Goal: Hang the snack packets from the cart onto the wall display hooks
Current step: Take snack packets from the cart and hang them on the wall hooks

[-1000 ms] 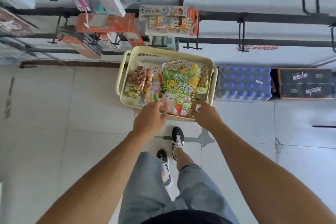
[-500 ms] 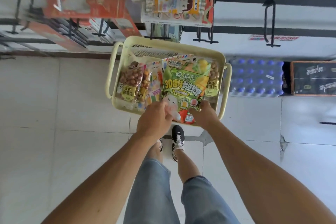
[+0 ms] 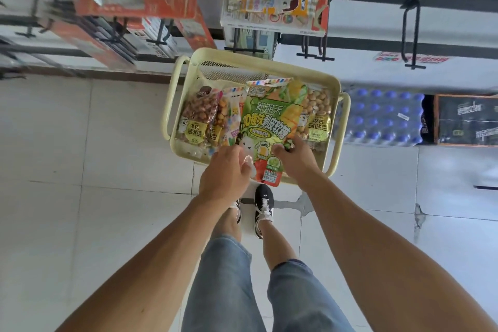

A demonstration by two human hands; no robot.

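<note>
Both gripping near end of green glossy plastic snack packet (image 3: 269, 127): left hand (image 3: 225, 172) pinching its left corner, right hand (image 3: 295, 156) its right. Lifted higher above pale yellow mesh metal cart (image 3: 334, 83) than before. Printed white characters, fruit pictures. Beyond cart, black wire wall hooks (image 3: 411, 32).

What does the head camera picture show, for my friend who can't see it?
Two hands, the left hand and the right hand, hold the bottom of a green candy packet over a pale yellow cart full of snack bags. Ahead, wall hooks hang on a rail, some with boxed goods. Below are legs in jeans on a tiled floor.
</note>
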